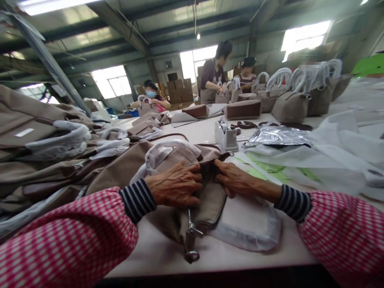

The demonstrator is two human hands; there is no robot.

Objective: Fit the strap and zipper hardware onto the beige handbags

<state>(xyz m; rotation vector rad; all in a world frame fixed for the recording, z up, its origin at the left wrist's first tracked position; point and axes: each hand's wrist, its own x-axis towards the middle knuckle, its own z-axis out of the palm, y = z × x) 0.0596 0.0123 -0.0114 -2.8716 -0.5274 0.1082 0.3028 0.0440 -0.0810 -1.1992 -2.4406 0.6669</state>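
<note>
A taupe handbag (123, 168) with dark brown trim lies on its side in front of me. One of its plastic-wrapped handles (246, 237) rests on the table to the right, the other arches over the bag's far side. My left hand (177, 184) grips the edge of the bag's opening, its fingers curled over the fabric. On the other side of the opening, my right hand (237, 178) pinches the bag's edge, with some fingertips hidden in the fold. A metal zipper pull (193, 230) hangs near the bag's end, below my left hand.
Stacked taupe bags (39, 160) crowd the left. A white tape dispenser (226, 136) stands beyond my bag. Silver film (277, 136), green sheets (270, 170) and white wrapping (342, 136) lie right. Upright bags (291, 106) and several co-workers (214, 74) are farther back.
</note>
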